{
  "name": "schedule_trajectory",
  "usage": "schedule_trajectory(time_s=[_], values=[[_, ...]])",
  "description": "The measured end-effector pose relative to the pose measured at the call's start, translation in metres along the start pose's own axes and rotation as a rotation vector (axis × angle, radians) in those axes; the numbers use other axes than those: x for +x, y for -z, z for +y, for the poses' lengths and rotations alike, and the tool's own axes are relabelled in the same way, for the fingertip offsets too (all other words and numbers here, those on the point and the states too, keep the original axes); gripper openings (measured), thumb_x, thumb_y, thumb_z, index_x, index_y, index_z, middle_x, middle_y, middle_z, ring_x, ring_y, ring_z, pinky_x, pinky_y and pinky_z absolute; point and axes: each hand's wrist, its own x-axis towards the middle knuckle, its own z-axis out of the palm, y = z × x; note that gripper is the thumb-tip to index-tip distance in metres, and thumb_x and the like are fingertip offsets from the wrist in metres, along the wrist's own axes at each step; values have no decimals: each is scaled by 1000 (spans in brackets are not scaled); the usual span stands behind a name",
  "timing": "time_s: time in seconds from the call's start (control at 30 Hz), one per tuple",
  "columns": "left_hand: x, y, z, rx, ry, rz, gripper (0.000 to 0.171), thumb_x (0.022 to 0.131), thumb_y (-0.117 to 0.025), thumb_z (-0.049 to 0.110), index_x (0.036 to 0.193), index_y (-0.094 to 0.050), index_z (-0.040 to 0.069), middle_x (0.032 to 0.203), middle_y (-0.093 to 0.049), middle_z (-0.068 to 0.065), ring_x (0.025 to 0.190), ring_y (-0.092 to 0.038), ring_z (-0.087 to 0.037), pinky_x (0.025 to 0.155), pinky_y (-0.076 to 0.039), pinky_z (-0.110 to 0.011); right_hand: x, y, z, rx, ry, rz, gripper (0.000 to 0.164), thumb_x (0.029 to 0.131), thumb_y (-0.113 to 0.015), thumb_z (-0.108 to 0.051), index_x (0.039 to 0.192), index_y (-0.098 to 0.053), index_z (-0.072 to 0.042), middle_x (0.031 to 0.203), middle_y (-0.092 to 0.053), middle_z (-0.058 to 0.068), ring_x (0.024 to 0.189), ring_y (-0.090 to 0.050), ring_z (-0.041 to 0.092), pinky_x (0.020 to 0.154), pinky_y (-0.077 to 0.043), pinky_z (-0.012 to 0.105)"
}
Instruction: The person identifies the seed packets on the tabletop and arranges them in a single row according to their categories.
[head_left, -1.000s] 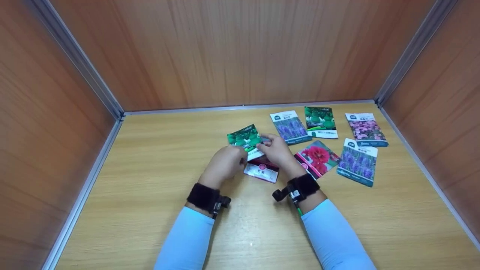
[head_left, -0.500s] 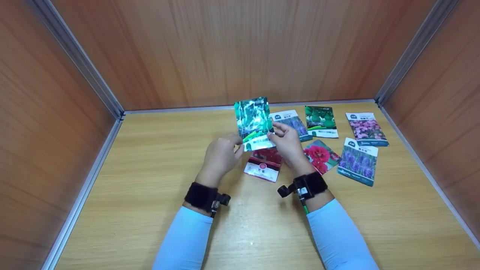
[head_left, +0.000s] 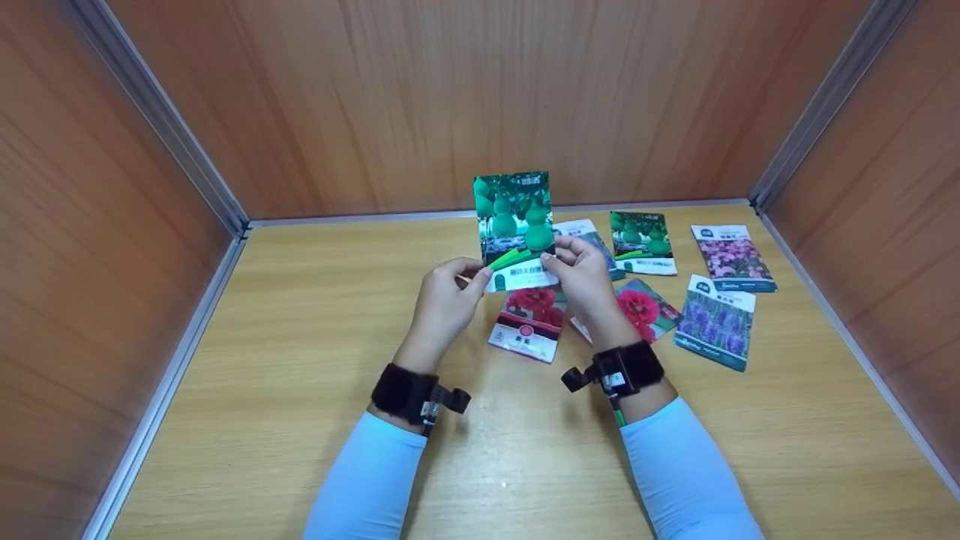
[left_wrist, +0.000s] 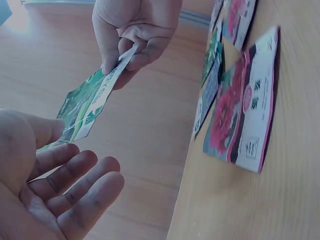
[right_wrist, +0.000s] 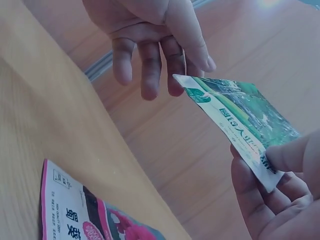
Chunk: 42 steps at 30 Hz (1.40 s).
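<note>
A green seed packet [head_left: 514, 214] with gourds pictured on it is held up off the table, its front facing the head camera. My left hand [head_left: 442, 304] pinches its lower left edge between thumb and index finger; the other fingers extend loosely in the left wrist view. At the lower right corner my right hand [head_left: 589, 281] grips it, thumb [right_wrist: 287, 157] on the printed front and fingers curled behind. Below the hands lies a red-flower seed packet [head_left: 527, 330] with a white lower band. A second red-flower packet [head_left: 645, 311] is partly covered by my right hand.
Several more packets lie to the right: another green gourd packet [head_left: 643, 244], a pink-flower packet [head_left: 733, 259] and a lavender packet [head_left: 714, 322] overlapping it. Another lavender packet [head_left: 589, 232] is partly hidden behind the right hand. Wood panels [head_left: 480, 105] enclose the table [head_left: 300, 360].
Both hands have lifted the green packet up from near the table, turning it upright toward the head camera. More of the red-flower packet beneath now shows.
</note>
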Motion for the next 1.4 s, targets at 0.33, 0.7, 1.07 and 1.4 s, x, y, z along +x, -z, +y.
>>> schedule_trajectory(time_s=[0.33,0.7,1.07,1.4], values=[[-5,2,8,-143,-37,12,22,113,-73,20,128,-81,6,105,-78,-10,89,-79,-25,73,-69,-30,-11,1,-9,-33,67,-24,24,113,-72,-15,137,-70,-11,117,-77,3,99,-70,16,88,-67,34],[-4,8,9,-251,13,-3,18,113,-73,14,125,-81,4,103,-77,-12,81,-78,-18,70,-68,-28,-17,7,-12,-98,165,-32,14,114,-71,-25,120,-75,-13,105,-67,1,92,-63,18,77,-62,28],[-7,13,13,-227,-28,-5,14,113,-74,16,119,-82,8,108,-77,-9,69,-74,-19,60,-52,-25,-21,11,-13,-54,271,-62,13,113,-72,-20,117,-77,-8,97,-64,0,91,-59,19,78,-55,29],[-8,13,12,-236,-34,3,17,112,-74,15,124,-81,5,110,-79,-10,66,-73,-16,57,-50,-24,-23,12,-10,-23,343,-79,9,111,-73,-13,114,-77,-6,90,-63,-2,86,-57,17,74,-52,25]])
